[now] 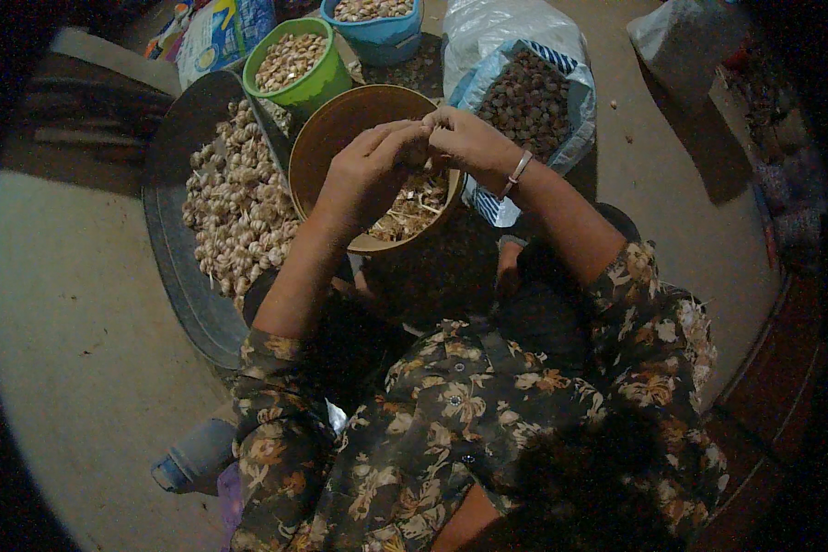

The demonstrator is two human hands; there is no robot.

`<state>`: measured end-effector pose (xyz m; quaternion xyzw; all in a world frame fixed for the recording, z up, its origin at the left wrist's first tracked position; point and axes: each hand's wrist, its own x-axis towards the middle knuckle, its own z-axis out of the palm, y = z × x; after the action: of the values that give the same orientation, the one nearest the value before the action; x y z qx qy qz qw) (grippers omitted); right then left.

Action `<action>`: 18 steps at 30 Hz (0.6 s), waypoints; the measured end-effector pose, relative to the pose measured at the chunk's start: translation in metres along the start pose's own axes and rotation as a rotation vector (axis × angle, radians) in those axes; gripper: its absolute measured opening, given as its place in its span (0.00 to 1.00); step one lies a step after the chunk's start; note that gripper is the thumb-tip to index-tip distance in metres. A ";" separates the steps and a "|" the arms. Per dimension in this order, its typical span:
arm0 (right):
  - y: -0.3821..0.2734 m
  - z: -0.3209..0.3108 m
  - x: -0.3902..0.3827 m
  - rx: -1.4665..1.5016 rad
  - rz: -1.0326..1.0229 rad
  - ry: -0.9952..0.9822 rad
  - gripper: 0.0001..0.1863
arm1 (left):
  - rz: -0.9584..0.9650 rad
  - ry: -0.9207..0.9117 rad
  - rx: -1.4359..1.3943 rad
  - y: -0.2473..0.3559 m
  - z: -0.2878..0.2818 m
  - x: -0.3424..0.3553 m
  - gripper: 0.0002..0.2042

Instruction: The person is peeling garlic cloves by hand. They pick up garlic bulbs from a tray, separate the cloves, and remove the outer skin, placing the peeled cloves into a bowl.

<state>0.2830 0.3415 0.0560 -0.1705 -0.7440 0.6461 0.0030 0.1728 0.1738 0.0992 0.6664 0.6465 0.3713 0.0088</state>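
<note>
Over the mouth of a tan bucket [316,138], the left hand [375,158] and the right hand [467,143] meet, their fingers bent inward and the tips drawn together. The backs of the hands block the view, so whether anything is pinched between those tips cannot be told. Below the fingers, inside the bucket, lies a litter of dry husks and stalks [412,213].

To the left of the fingers, beyond the bucket's rim, garlic bulbs [239,204] lie heaped in a wide dark pan [167,241]. Ahead and to the left of the fingertips stands a green bucket [320,85] of pale cloves [291,63], and past it a blue bucket [377,46] with more of the same kind. Just to the right of the fingers, a blue and white bag [580,103] gapes open on dark, roundish pieces [529,103], too dim to name surely.

Each bulb should be light and firm, dry rather than slick, though its papery skin is likely to slide and flake under pressure. A hold around the widest part, thumb against two fingers, would probably sit surest; any stalk stub could serve as a handle but may well snap. Cloves inside would likely bruise if dug into with a nail.
</note>
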 end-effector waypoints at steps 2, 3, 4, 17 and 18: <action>0.010 -0.001 -0.001 -0.111 -0.115 -0.073 0.09 | -0.047 -0.034 -0.068 0.000 -0.003 -0.002 0.23; 0.014 0.004 -0.002 -0.020 -0.048 -0.050 0.08 | -0.071 -0.089 -0.114 0.000 -0.007 -0.004 0.22; 0.016 0.009 -0.004 0.072 0.015 -0.019 0.08 | -0.093 -0.143 -0.159 -0.001 -0.010 -0.007 0.22; -0.118 -0.065 0.117 0.574 0.118 0.409 0.30 | -0.204 0.149 -0.095 0.003 -0.052 0.017 0.22; -0.113 -0.059 0.114 0.471 0.062 0.419 0.32 | -0.219 0.148 -0.130 0.005 -0.055 0.018 0.21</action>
<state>0.1607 0.4156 0.1503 -0.3172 -0.5514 0.7513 0.1759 0.1470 0.1631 0.1498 0.5607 0.6888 0.4573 0.0446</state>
